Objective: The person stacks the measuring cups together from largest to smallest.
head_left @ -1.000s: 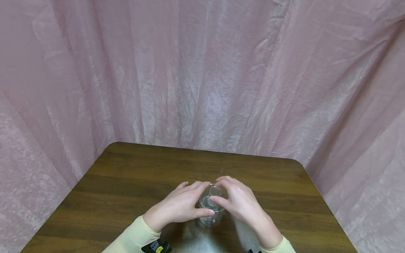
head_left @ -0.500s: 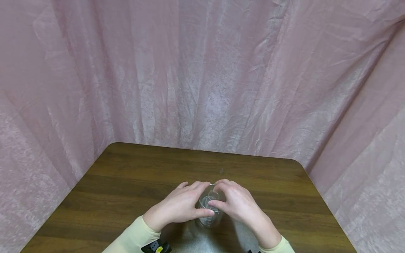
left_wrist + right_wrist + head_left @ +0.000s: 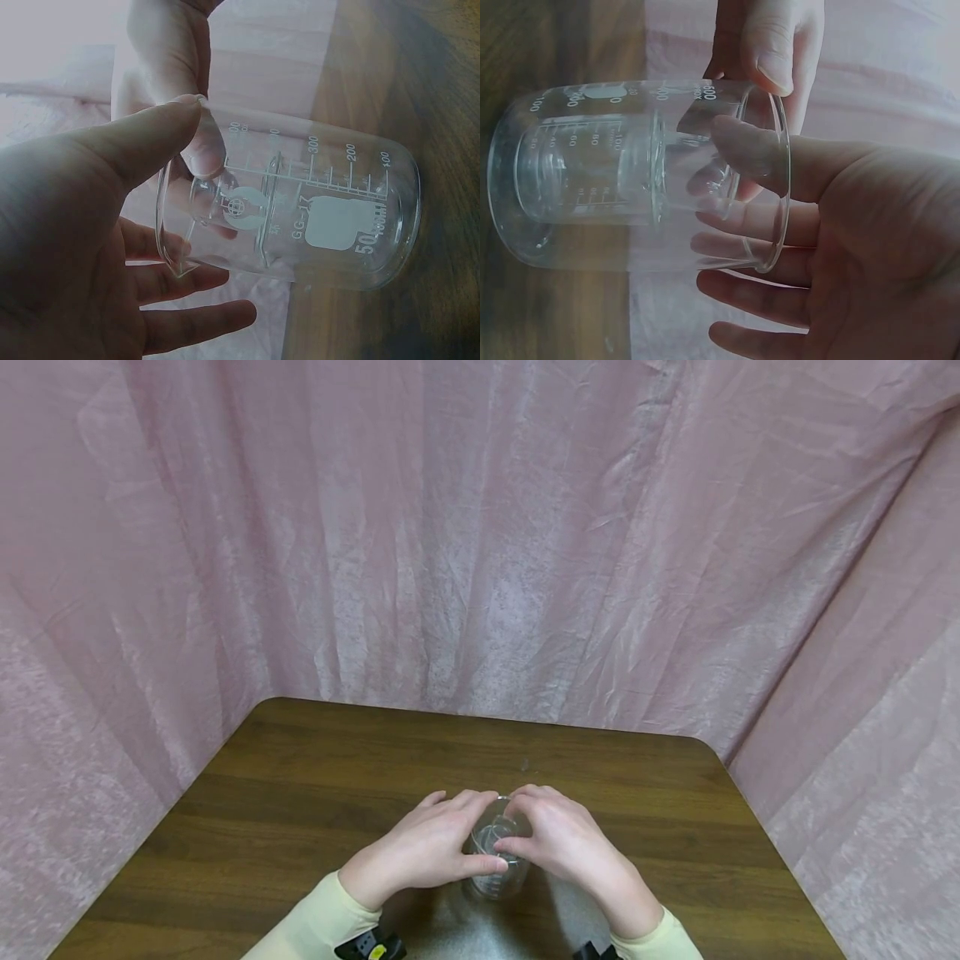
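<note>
My left hand (image 3: 427, 843) grips the rim of a large clear glass beaker (image 3: 330, 244), thumb on the near side and fingers beyond. The beaker stands upright on the wooden table (image 3: 300, 810), with white volume marks on its wall. Inside it, a smaller marked glass beaker (image 3: 585, 172) sits at the bottom. My right hand (image 3: 566, 839) reaches into the large beaker's mouth, thumb and forefinger pinching a still smaller glass (image 3: 692, 161) by its upper part. That glass sits partly within the middle beaker. Its lower end is blurred by the layers of glass.
Pink velvety curtains (image 3: 480, 543) hang behind the table and along both sides. The table's far edge (image 3: 480, 717) runs in front of them. A black wrist strap (image 3: 371, 943) is on the left sleeve.
My right hand has moved slightly down and left, and the small glass it pinches has sunk deeper into the nested beakers. My left hand has stayed on the large beaker.
</note>
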Available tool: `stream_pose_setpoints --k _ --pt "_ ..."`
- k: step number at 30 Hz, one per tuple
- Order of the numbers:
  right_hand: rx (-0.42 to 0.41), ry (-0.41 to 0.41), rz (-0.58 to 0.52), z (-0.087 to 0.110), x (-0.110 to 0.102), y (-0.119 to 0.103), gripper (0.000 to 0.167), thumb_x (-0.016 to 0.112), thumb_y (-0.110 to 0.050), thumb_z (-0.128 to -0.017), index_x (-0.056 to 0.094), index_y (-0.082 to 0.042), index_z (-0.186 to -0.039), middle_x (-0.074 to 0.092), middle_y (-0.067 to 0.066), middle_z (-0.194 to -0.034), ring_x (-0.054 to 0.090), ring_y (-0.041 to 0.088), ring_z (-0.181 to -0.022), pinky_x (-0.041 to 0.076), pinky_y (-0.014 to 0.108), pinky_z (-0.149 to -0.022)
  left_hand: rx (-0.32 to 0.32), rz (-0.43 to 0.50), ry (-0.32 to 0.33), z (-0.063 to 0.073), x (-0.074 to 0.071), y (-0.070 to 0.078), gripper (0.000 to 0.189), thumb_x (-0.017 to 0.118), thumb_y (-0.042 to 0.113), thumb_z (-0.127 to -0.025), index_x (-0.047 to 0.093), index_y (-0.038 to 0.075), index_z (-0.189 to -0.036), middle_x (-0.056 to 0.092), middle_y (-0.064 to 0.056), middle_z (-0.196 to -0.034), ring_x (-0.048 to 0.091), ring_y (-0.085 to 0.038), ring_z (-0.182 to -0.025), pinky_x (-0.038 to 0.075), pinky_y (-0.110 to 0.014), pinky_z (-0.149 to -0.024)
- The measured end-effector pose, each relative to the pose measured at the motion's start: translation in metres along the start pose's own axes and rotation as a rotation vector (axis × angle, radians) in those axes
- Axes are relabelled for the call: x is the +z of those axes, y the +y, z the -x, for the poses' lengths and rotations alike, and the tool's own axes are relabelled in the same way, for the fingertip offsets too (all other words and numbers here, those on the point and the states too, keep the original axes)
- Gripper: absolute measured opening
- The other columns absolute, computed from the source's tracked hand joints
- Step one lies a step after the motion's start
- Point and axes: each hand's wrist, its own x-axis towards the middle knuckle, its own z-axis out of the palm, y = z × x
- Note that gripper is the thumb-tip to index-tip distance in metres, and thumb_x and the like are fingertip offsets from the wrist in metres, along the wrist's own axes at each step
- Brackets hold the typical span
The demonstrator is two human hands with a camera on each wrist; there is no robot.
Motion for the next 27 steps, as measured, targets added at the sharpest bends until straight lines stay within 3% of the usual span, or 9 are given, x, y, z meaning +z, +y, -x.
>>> stream_pose_setpoints --k 27 --pt "0.008 -0.078 0.044 -0.0106 0.001 -0.0028 0.031 0.101 -0.032 -0.076 0.082 -0.017 -0.096 0.076 -0.001 -0.117 0.072 0.024 -0.11 0.061 0.046 -0.086 -0.004 0.001 0.006 0.0003 0.0 -0.0001 0.088 0.077 0.065 -0.097 0.051 0.01 -0.161 0.063 -0.005 -0.154 0.061 -0.022 -0.14 0.041 -0.065 -0.12"
